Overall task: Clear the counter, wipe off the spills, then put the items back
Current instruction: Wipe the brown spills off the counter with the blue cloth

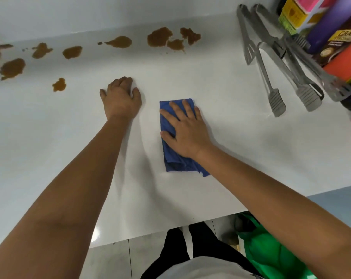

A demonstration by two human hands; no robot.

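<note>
On counter (231, 137): right hand (185, 130) flat, pressing blue cloth (175, 158); left hand (121, 97) flat, empty; boxes (319, 23) cropped.

I see bare counter (221, 81) between my hands and the spills (159, 37); tongs (275, 77) crowd the right.
</note>
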